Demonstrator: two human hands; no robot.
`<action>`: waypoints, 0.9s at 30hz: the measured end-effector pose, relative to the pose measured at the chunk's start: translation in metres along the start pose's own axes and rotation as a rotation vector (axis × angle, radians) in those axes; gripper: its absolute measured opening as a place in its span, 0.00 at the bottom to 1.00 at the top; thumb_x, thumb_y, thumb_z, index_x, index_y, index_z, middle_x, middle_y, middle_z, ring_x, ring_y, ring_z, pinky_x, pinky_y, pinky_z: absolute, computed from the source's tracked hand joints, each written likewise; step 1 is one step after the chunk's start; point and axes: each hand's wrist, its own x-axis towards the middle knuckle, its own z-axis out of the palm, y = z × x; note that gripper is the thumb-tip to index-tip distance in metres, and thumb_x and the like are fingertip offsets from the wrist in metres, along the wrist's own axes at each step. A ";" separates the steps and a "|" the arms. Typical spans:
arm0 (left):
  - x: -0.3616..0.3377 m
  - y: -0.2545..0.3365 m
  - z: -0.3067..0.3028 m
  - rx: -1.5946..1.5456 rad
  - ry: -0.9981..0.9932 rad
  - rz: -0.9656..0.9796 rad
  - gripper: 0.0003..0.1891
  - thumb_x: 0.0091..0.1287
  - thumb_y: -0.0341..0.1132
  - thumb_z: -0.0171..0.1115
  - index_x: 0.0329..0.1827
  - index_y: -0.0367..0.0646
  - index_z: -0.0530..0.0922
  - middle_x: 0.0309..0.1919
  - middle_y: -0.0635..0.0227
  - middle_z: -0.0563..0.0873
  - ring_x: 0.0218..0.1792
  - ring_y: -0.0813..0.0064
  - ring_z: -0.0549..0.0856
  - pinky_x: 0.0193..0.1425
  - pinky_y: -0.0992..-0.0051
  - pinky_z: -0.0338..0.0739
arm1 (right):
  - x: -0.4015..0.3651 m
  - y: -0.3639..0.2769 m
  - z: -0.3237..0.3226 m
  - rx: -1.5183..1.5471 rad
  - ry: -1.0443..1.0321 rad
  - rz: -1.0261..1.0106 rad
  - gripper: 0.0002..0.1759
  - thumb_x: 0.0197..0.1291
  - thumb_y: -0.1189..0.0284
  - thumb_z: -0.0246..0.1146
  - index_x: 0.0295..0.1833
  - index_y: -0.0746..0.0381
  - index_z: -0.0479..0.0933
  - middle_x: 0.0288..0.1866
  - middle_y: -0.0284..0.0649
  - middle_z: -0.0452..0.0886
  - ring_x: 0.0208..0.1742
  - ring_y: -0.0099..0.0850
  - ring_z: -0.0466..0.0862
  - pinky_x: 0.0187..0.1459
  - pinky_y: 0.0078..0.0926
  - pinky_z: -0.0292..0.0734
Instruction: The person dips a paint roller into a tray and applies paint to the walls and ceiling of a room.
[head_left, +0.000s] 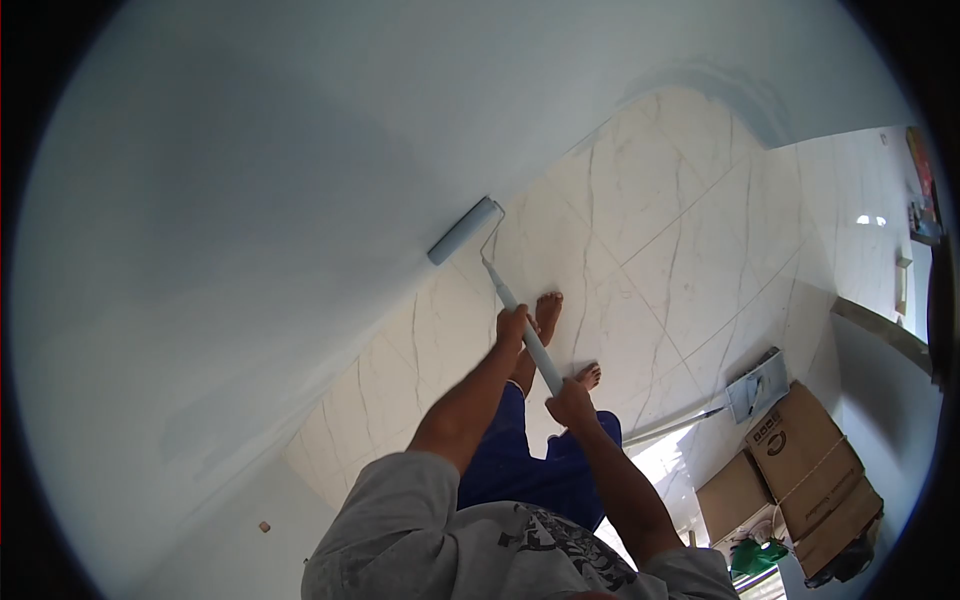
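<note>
A paint roller (462,231) with a blue-grey sleeve lies against the lower part of the pale blue wall (250,180), close to where it meets the floor. Its wire frame leads to a long grey pole (537,350). My left hand (513,325) is wrapped round the upper part of the pole, nearer the roller. Lower down, close to my body, my right hand (573,403) is closed round the same pole. Darker patches of paint show on the wall.
Marbled white tiles (640,260) cover the floor round my bare feet. At the lower right are a paint tray (758,386), a second pole (672,426), cardboard boxes (808,465) and a green item (757,556). A ledge (882,335) stands at the right.
</note>
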 end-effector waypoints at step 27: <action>0.087 -0.036 -0.032 -0.076 0.020 -0.284 0.09 0.68 0.34 0.61 0.36 0.39 0.71 0.27 0.63 0.75 0.31 0.65 0.79 0.44 0.59 0.82 | 0.057 0.030 0.011 0.161 -0.126 0.070 0.17 0.50 0.69 0.61 0.42 0.70 0.81 0.40 0.59 0.85 0.45 0.54 0.85 0.51 0.47 0.81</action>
